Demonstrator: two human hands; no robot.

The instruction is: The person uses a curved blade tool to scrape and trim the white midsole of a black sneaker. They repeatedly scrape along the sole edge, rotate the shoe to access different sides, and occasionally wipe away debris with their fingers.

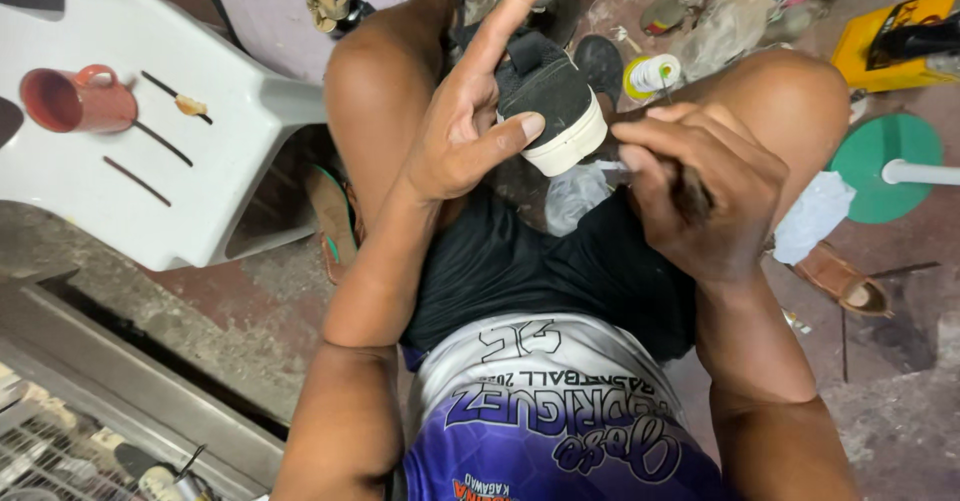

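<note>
Left hand [462, 136] fingers grasping a dark shoe [552, 96] over the lap — thumb on its white sole, forefinger raised. Right hand [700, 196] clenched on a dark tool handle just beside. Red mug [75, 99] on white chair [150, 201], well apart.

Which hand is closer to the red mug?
The left hand. It holds the black shoe, just right of the white chair carrying the red mug. The right hand is farther right.

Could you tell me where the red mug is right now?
In the head view, the red ceramic mug stands at far left on the white plastic chair, left of the person's left hand.
</note>
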